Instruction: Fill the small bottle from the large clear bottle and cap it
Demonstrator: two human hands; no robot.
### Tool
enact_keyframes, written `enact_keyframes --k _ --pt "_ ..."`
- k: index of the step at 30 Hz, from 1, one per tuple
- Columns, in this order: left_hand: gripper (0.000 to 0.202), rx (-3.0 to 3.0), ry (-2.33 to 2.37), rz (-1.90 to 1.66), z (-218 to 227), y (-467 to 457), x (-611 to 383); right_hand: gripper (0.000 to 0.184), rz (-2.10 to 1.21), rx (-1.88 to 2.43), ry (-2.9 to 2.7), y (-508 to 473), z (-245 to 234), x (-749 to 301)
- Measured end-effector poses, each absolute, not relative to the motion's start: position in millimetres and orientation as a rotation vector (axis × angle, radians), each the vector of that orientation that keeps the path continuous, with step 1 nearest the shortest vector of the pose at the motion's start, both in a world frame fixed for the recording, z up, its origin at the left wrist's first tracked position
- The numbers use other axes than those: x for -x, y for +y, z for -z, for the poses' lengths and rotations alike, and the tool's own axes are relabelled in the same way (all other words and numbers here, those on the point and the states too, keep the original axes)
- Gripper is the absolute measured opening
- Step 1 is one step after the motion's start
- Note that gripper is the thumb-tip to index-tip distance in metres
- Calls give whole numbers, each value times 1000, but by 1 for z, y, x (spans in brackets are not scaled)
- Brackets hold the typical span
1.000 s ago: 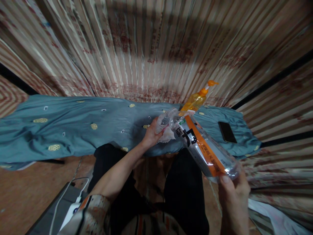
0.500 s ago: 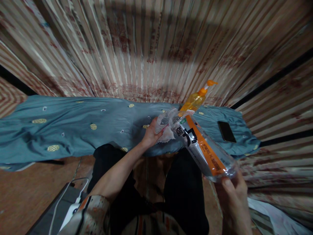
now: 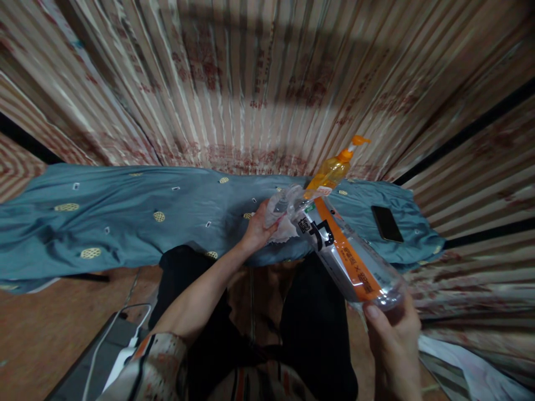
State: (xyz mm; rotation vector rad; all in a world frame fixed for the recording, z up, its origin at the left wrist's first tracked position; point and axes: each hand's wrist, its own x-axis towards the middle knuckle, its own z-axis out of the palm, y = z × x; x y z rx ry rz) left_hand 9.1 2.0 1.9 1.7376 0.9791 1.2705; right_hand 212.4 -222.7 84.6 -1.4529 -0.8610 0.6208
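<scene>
A large clear plastic bottle [image 3: 346,256] with an orange and silver label lies slanted across the middle of the view. Its base is gripped by my right hand [image 3: 393,323], whose thumb presses on the near side. The bottle's neck points up and left, meeting a clear plastic cup [image 3: 273,209] in my left hand [image 3: 257,228]; whether the two touch I cannot tell. My left fingers are closed round the cup and partly hidden. White crumpled tissue [image 3: 286,231] shows just below the cup. Behind the bottle's neck stands a pump bottle [image 3: 328,172] of orange-yellow liquid.
A teal patterned cloth [image 3: 121,217] covers the narrow table, with a dark phone [image 3: 387,224] lying at its right. A striped curtain [image 3: 234,83] hangs behind. At the lower left, a white cable [image 3: 100,340] runs to a white device [image 3: 119,367].
The large bottle has rolled slightly in my right hand, so its label faces a little differently. My right hand has shifted slightly left. The left hand stays in place.
</scene>
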Motion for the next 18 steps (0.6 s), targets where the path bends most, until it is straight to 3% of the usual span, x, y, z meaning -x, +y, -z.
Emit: enact_keyframes --k 18 --pt "64 -1754 1015 -1265 2 3 -10 81 -476 1494 -884 -219 -86 -207"
